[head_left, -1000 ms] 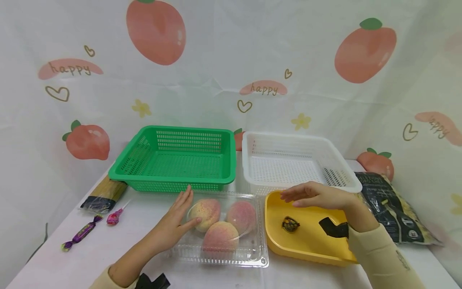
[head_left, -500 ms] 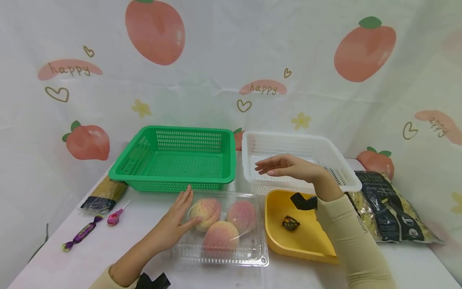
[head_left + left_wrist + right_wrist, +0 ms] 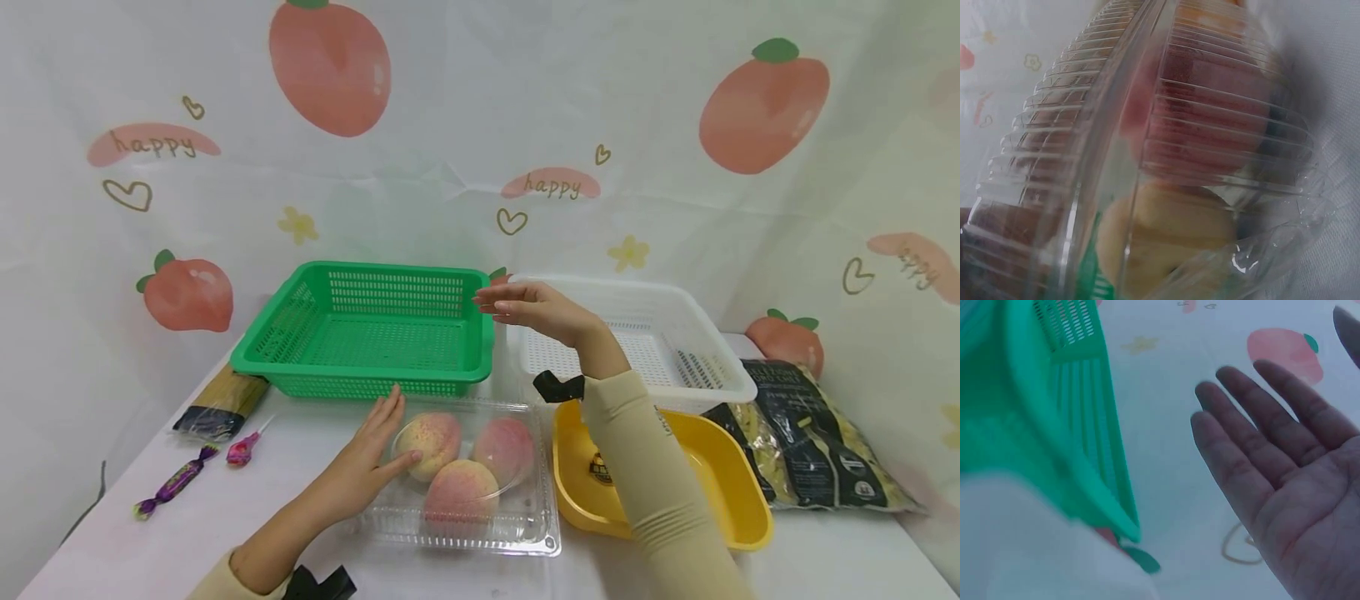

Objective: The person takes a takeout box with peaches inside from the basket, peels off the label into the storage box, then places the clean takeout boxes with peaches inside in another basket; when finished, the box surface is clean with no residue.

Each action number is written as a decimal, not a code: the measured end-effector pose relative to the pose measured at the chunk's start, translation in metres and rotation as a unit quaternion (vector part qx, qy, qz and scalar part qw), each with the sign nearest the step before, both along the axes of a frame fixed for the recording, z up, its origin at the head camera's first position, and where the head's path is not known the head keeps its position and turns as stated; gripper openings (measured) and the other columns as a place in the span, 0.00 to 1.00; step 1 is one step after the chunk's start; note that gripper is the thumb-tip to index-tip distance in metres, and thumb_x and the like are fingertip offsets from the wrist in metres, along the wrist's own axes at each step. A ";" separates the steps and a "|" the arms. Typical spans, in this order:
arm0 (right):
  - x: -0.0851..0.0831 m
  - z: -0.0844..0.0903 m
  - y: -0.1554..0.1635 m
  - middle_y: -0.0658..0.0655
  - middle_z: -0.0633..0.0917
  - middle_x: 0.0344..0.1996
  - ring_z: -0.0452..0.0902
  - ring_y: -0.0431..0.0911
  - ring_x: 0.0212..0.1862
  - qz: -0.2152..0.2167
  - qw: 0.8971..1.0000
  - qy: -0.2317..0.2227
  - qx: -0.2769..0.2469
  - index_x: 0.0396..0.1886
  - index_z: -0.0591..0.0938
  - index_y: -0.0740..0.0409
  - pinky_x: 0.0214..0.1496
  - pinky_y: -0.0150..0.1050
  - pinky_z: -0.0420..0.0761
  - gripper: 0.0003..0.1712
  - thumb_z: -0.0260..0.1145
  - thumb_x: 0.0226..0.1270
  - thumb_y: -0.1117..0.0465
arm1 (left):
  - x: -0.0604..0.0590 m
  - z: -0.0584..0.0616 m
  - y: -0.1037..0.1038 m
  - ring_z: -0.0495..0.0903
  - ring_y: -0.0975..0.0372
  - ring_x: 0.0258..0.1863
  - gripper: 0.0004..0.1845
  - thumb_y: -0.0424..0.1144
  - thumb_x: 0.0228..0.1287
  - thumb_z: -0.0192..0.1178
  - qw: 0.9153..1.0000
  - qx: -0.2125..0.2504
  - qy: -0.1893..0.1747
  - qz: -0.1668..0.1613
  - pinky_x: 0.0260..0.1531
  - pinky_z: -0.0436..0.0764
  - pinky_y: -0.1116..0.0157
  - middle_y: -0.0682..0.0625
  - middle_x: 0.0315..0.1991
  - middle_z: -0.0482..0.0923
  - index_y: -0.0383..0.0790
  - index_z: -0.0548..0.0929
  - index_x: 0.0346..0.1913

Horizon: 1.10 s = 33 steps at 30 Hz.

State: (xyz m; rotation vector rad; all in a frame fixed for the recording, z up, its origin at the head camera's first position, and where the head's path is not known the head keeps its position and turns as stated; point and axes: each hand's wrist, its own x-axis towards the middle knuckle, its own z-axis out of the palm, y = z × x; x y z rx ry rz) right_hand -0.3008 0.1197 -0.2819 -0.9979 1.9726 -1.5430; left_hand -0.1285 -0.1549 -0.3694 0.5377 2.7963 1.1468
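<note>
- Head view: clear plastic clamshell [image 3: 528, 533] of peaches [image 3: 461, 493] lies at left hand [image 3: 358, 468], its fingers straight.
- Right hand [image 3: 542, 310]: fingers extended, grasping nothing.
- Judged slick, flexible, fruit-weighted; contents bruisable. Best held under both sides.

Table [image 3: 292, 454]: white, across your lower frame
Green basket [image 3: 363, 342]: centre left
White basket [image 3: 660, 337]: centre right
Clear box [image 3: 521, 521]: lower centre
Yellow tray [image 3: 723, 471]: lower right
Brown packet [image 3: 222, 406], lollipop [image 3: 241, 451], candy [image 3: 176, 483]: left
Black bag [image 3: 821, 437]: far right

High head view, wrist close-ups
</note>
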 end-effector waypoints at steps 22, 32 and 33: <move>-0.043 -0.028 -0.075 0.58 0.72 0.63 0.66 0.48 0.67 -0.333 0.909 -0.179 -0.176 0.63 0.71 0.62 0.69 0.39 0.64 0.25 0.57 0.69 0.56 | -0.002 -0.002 0.003 0.34 0.43 0.73 0.43 0.52 0.66 0.53 1.000 -0.004 0.006 0.000 0.66 0.44 0.38 0.42 0.75 0.35 0.30 0.47 0.71; -0.044 -0.039 -0.092 0.55 0.55 0.73 0.49 0.53 0.73 -0.440 0.888 -0.110 -0.076 0.55 0.79 0.58 0.72 0.50 0.56 0.22 0.63 0.64 0.53 | -0.002 -0.004 -0.001 0.34 0.43 0.73 0.43 0.52 0.66 0.54 1.000 -0.002 0.007 0.005 0.66 0.44 0.38 0.42 0.75 0.35 0.30 0.46 0.72; -0.044 -0.040 -0.093 0.56 0.57 0.72 0.50 0.53 0.73 -0.442 0.888 -0.106 -0.069 0.55 0.79 0.58 0.72 0.50 0.57 0.21 0.63 0.64 0.54 | -0.002 -0.004 -0.001 0.34 0.43 0.73 0.43 0.52 0.66 0.54 1.000 -0.002 0.007 0.005 0.66 0.44 0.38 0.42 0.75 0.35 0.30 0.46 0.72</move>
